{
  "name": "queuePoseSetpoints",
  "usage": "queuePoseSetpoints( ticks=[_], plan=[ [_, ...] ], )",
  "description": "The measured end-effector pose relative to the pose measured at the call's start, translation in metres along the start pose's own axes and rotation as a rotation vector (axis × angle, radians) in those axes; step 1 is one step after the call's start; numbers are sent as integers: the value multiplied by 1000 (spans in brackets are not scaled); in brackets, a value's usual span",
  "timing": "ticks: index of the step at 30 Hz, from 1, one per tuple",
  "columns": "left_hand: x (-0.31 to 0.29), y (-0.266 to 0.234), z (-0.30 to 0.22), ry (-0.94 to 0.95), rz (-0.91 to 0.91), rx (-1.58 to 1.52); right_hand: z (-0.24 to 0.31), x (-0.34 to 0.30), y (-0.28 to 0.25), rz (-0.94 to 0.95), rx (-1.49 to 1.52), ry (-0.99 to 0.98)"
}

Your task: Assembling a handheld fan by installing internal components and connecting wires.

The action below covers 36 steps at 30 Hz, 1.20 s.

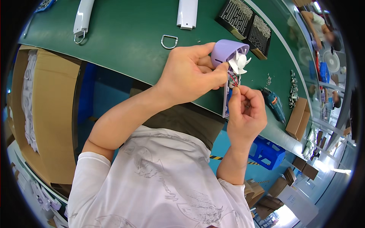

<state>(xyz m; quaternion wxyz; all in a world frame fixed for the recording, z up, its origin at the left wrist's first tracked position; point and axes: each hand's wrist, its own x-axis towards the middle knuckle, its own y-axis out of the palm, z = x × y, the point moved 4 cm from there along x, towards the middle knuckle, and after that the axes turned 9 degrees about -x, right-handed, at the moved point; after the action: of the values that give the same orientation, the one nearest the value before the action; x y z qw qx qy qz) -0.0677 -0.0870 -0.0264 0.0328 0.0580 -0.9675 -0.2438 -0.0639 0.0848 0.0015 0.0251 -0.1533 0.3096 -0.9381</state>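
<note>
My left hand is closed around a purple plastic housing, its thumb beside a small white fan wheel in the housing's open side. Red and dark wires run down from below the fan. My right hand pinches these wires between thumb and forefinger, just under the fan. A narrow lilac handle part of the housing reaches down between my hands, with something blue inside it. My fingers hide much of the wiring.
On the green bench lie a metal D-ring, two white casings, black trays of small metal parts and a teal power screwdriver. A carton stands left; a blue stool stands right. Other people sit far right.
</note>
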Motion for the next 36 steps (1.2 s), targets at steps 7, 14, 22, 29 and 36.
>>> queuePoseSetpoints(
  ticks=[7,14,22,29,36],
  plan=[
    [0,0,0,1,-9,-54,-2,-5,4,-81,-35,-17],
    [0,0,3,41,-7,-39,-3,1,-1,-32,31,-47],
    [-1,-2,1,-72,-2,-25,-7,0,-1,-8,57,-24],
    [-2,-4,0,-80,-32,-46,-1,4,1,9,89,-23],
    [-1,-1,0,-69,-27,-35,-2,2,0,4,122,-11]
  ],
)
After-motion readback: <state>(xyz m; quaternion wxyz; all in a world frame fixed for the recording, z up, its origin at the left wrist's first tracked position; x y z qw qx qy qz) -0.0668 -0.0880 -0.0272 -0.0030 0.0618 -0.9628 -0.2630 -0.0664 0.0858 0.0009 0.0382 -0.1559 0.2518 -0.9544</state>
